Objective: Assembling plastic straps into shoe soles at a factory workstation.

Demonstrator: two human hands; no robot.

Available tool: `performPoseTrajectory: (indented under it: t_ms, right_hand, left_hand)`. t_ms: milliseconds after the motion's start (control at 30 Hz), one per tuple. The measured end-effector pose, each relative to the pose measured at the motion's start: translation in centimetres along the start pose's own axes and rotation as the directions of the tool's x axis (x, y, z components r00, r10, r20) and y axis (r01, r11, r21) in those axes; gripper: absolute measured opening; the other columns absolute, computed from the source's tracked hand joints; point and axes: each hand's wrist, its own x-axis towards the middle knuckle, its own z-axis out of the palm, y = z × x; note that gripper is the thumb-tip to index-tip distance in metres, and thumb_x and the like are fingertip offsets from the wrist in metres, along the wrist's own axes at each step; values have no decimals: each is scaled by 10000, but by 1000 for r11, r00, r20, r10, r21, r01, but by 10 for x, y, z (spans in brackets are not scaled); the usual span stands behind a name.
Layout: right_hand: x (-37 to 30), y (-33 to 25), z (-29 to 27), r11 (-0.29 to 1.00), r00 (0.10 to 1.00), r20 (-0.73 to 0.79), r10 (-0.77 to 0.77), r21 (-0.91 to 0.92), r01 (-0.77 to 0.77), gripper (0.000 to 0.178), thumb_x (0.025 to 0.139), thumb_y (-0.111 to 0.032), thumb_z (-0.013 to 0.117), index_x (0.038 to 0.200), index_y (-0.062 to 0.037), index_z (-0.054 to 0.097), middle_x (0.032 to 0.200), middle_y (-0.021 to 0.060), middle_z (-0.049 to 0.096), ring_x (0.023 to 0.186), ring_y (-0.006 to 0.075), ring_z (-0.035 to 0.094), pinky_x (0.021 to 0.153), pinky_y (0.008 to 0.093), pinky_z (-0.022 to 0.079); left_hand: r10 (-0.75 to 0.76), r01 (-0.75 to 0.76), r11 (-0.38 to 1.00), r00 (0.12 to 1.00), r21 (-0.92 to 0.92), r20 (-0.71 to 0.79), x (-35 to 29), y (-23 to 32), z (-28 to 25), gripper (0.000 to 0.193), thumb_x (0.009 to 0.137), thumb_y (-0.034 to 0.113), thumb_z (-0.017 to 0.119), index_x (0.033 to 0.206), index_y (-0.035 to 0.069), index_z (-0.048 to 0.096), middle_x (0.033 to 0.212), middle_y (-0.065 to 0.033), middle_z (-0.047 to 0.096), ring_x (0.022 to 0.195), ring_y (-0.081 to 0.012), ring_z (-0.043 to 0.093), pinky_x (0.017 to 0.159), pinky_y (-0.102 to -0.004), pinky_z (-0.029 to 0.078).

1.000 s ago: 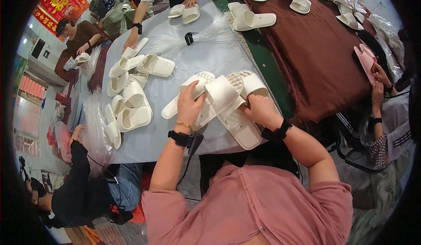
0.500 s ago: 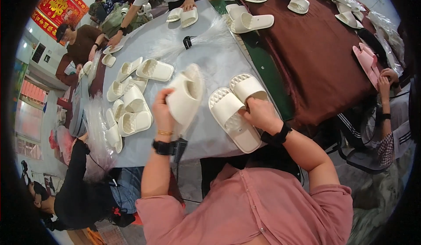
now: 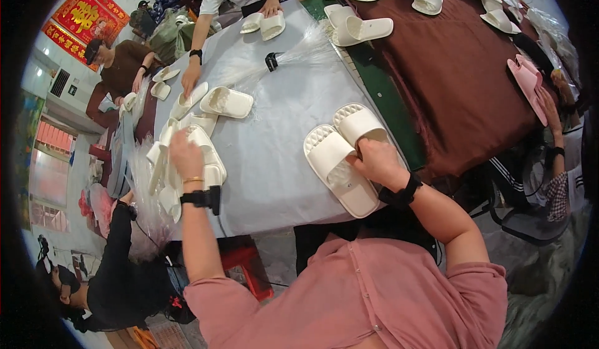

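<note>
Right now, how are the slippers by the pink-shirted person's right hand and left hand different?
The pair by the right hand lies side by side; the pile by the left hand is jumbled. The pair has two slippers; the pile has more. Both are white and rest on the same table.

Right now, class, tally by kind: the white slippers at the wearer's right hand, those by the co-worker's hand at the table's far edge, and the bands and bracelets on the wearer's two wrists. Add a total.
White slippers at the right hand: 2
Far-edge white slippers by the co-worker's hand: 2
Black wristbands: 2
Gold-coloured bracelet: 1
Total: 7
</note>
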Motion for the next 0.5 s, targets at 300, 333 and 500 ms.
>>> performPoseTrajectory:
  t_ms: [300, 333, 500]
  right_hand:
    - [-1, -5, -1, 999, 1000, -25, 13, -47, -14, 363, 817, -361, 606, 809, 2, 614, 736, 187, 649, 693, 358, 638, 646, 451, 497]
    - [-2, -4, 1, 998, 1000, -23, 14, -56, -15, 364, 820, -360, 603, 809, 3, 612, 741, 187, 650, 697, 357, 639, 648, 450, 497]
    - [-2, -4, 3, 997, 999, -46, -27, -76, 24, 323, 819, -339, 593, 820, -17, 614, 732, 190, 652, 681, 352, 652, 636, 456, 515]
  left_hand:
    - [0, 107, 953, 936, -285, 351, -18, 111, 92, 277, 783, 261, 660, 943, 35, 669, 948, -162, 640, 900, -340, 595, 800, -430, 478]
    - [-42, 169, 945, 912, -280, 407, -16, 119, 96, 282, 781, 290, 666, 933, 53, 674, 958, -155, 638, 912, -337, 591, 794, -443, 483]
    - [-95, 179, 967, 915, -182, 392, -16, 122, 107, 239, 787, 288, 660, 882, 69, 671, 898, -150, 627, 865, -337, 606, 759, -440, 496]
